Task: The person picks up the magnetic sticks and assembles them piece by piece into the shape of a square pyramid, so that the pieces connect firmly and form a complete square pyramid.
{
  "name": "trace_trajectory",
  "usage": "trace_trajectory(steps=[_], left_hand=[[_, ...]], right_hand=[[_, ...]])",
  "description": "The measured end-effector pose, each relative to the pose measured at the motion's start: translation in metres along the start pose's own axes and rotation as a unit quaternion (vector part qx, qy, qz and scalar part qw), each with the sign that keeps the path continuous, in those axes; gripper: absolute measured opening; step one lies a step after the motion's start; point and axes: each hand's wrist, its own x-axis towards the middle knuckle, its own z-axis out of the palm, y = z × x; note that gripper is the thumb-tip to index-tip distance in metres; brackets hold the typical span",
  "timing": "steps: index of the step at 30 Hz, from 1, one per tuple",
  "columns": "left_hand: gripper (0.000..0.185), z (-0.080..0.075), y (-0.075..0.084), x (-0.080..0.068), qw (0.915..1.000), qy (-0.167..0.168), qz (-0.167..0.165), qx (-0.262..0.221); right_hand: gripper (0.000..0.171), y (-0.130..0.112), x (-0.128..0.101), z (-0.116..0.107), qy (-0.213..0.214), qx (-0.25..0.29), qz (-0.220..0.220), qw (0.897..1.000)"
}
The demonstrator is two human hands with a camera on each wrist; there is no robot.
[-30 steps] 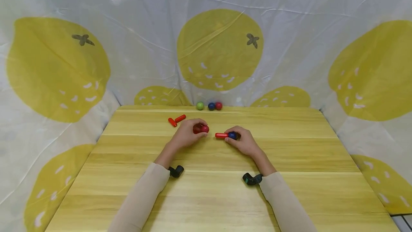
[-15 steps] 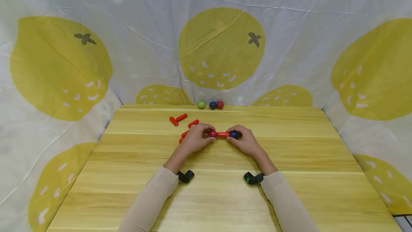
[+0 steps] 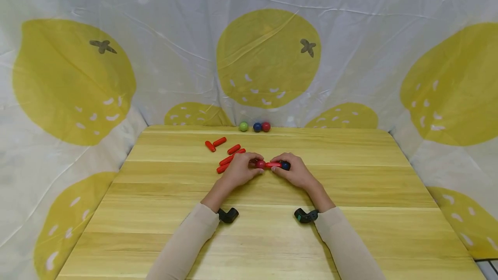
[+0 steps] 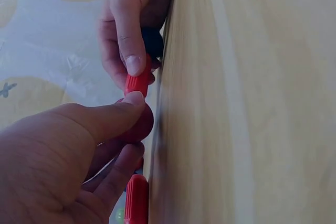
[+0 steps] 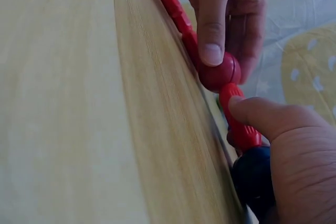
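My left hand (image 3: 239, 171) pinches a dark red ball (image 3: 261, 164) between thumb and fingers, a little above or on the table in the head view. The ball meets the left end of a red ribbed rod (image 5: 240, 121). A dark blue ball (image 3: 286, 165) is joined to the rod's other end. My right hand (image 3: 298, 173) grips the rod, its thumb lying along it in the right wrist view, with the blue ball partly covered by the hand. Beside the left hand lie several loose red rods (image 3: 234, 149), some partly hidden behind it.
At the table's far edge sit a green ball (image 3: 243, 126), a blue ball (image 3: 257, 127) and a red ball (image 3: 266, 127), the last two side by side. Two more red rods (image 3: 219, 141) lie at the back left. A lemon-printed cloth (image 3: 350, 55) hangs behind the wooden table (image 3: 268, 245).
The left hand has moved right, bringing its red ball against the rod's end and uncovering several rods. My right fingers have shifted from the blue ball onto the rod.
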Motion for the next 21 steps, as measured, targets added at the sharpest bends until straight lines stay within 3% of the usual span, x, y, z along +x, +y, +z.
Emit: trace_trajectory(steps=[6, 12, 21], left_hand=[[0.043, -0.007, -0.002, -0.003, 0.9999, 0.008, -0.006, -0.005], [0.036, -0.028, -0.013, -0.012, 0.9990, 0.044, 0.002, -0.006], [0.025, -0.062, -0.041, -0.041, 0.9939, 0.081, 0.005, 0.074]], right_hand=[[0.022, -0.004, -0.003, -0.003, 0.004, -0.011, 0.000, 1.000], [0.022, -0.005, -0.010, -0.011, 0.020, -0.015, 0.021, 0.999], [0.050, -0.003, -0.022, -0.022, 0.002, -0.004, 0.016, 1.000]])
